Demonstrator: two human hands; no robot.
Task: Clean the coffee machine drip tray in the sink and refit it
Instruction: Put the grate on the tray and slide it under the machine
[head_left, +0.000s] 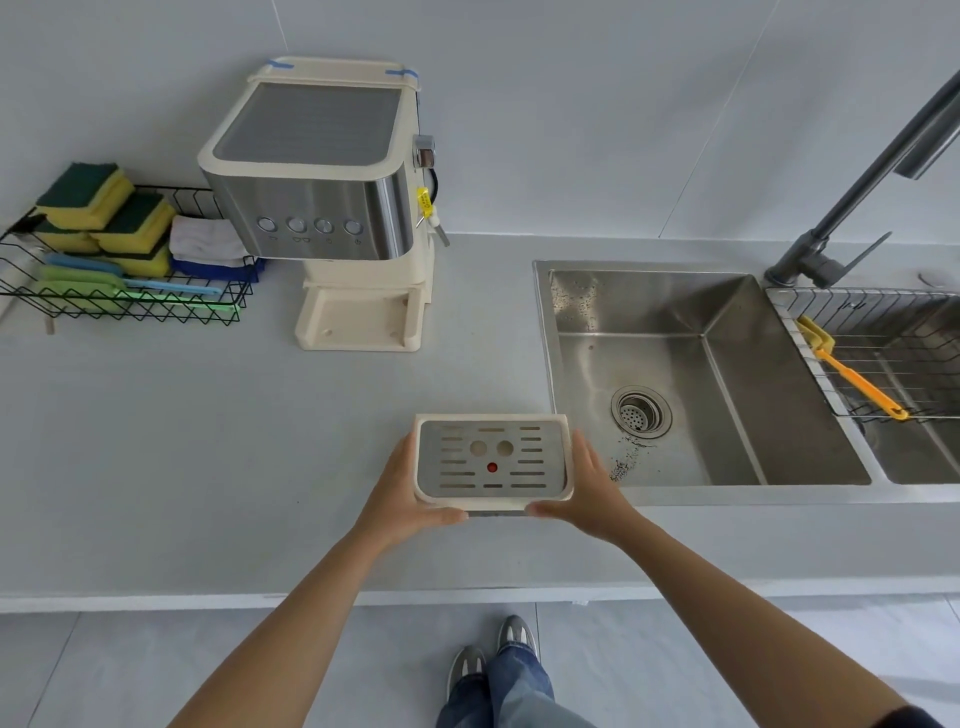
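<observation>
The cream drip tray (492, 462), with a slotted metal grate and a red dot, is held level above the grey counter, just left of the sink. My left hand (402, 493) grips its left side and my right hand (584, 488) grips its right side, thumbs along the front edge. The cream and steel coffee machine (332, 197) stands at the back of the counter, its base slot (358, 319) without a tray. The steel sink (675, 374) lies to the right, with dark grounds scattered near the drain (640, 411).
A black wire basket (119, 301) at the back left holds yellow-green sponges, folded cloths and brushes. A grey faucet (852, 208) rises behind the sink. A wire rack (883, 353) over the right basin carries an orange brush (857, 382).
</observation>
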